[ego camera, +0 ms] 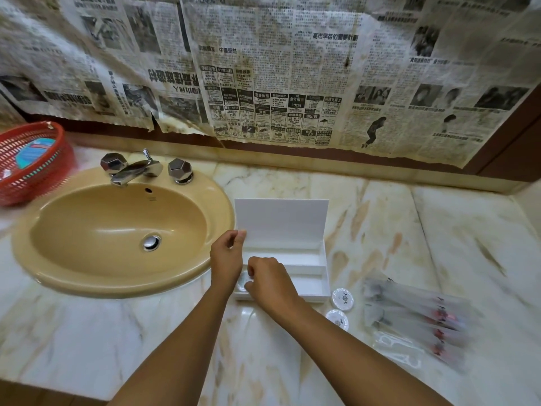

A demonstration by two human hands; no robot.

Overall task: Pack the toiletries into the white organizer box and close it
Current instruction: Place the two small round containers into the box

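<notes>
The white organizer box (pixel 317 276) stands on the marble counter with its lid (pixel 281 221) raised upright. My left hand (pixel 227 256) pinches the lid's lower left corner. My right hand (pixel 269 281) holds a small round wrapped soap (pixel 243 281) inside the box's left compartment. Two more round wrapped soaps (pixel 342 298) (pixel 337 320) lie on the counter to the right of the box. Several clear packets with toothbrush-like items (pixel 418 315) lie further right, blurred. A clear packet with white items (pixel 398 347) lies in front of them.
A tan sink (pixel 120 230) with a chrome tap (pixel 134 169) is set in the counter left of the box. A red basket (pixel 30 162) stands at the far left. Newspaper covers the wall behind. The counter's front edge runs along the lower left.
</notes>
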